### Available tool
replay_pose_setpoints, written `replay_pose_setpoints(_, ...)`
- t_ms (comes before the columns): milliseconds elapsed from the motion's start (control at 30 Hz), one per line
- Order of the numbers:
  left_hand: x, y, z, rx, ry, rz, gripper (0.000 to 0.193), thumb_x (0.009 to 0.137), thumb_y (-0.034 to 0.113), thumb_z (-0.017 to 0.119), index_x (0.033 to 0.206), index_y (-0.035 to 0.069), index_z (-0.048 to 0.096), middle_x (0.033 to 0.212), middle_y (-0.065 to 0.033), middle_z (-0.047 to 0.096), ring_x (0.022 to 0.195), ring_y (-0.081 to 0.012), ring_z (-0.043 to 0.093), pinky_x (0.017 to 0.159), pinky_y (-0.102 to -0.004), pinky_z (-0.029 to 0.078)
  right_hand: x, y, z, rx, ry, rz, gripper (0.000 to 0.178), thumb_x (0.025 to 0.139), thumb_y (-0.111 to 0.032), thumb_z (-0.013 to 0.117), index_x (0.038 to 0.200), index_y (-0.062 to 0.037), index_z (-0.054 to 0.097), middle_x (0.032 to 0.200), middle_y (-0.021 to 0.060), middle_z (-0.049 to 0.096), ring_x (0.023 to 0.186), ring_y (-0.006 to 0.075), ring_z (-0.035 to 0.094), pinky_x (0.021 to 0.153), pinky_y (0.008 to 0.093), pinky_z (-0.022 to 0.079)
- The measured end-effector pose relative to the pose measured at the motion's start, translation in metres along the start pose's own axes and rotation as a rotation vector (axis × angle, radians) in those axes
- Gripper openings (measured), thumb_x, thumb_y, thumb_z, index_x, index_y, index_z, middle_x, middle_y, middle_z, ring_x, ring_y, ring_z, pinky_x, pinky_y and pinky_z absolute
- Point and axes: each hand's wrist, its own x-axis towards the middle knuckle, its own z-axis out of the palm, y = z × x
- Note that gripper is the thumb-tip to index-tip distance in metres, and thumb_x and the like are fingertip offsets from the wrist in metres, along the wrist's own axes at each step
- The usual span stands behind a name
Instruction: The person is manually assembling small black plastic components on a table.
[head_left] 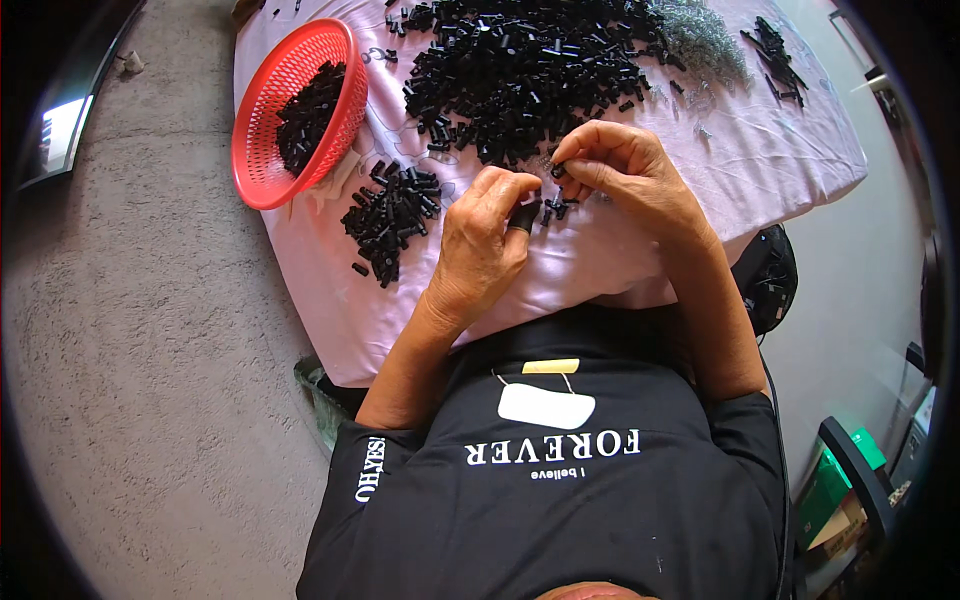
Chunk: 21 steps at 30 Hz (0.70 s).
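Note:
My right hand (635, 180) pinches a small black plastic piece (558, 172) between thumb and fingertips, just in front of a big heap of like pieces. Close beside it is my left hand (483, 240), its fingers curled together and a black band (523, 216) around one digit. Whatever its fingertips grip, if anything, is hidden. Several loose black parts (556, 209) lie on the cloth between the two hands. To the left of my left hand sits a smaller pile of black cylindrical pieces (390, 215).
A pink cloth (330, 320) covers the table. The large heap of black pieces (520, 70) spreads across its far side, with a pile of small metal springs (705, 45) at its right. Thin black parts (775, 60) lie farther right. A red mesh basket (250, 150) tilts at the left, holding black pieces.

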Motion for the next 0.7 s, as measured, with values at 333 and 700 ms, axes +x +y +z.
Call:
replay_pose_setpoints(333,0.003,-0.006,-0.008,0.089,0.054,-0.042,0.026,0.074,-0.010,0.058,0.097,0.000,0.064,0.091,-0.0144,0.063,0.082,-0.0328,0.065,0.072,-0.0390,0.052,0.000,0.000,0.001,-0.002,0.030,0.008,0.011,0.094,-0.006,0.063,0.104,-0.0012,0.066,0.085,0.0020,0.067,0.078,0.0067,0.063,0.073,0.0215,0.052)
replay_pose_setpoints(700,0.009,-0.014,-0.005,0.135,0.058,-0.020,0.026,0.072,-0.008,0.055,0.095,0.000,0.065,0.091,-0.0150,0.063,0.082,-0.0337,0.064,0.074,-0.0403,0.052,0.001,0.002,0.000,-0.001,0.050,-0.006,0.014,0.093,-0.008,0.066,0.106,-0.0018,0.068,0.087,0.0043,0.070,0.078,0.0078,0.065,0.073,0.0217,0.054)
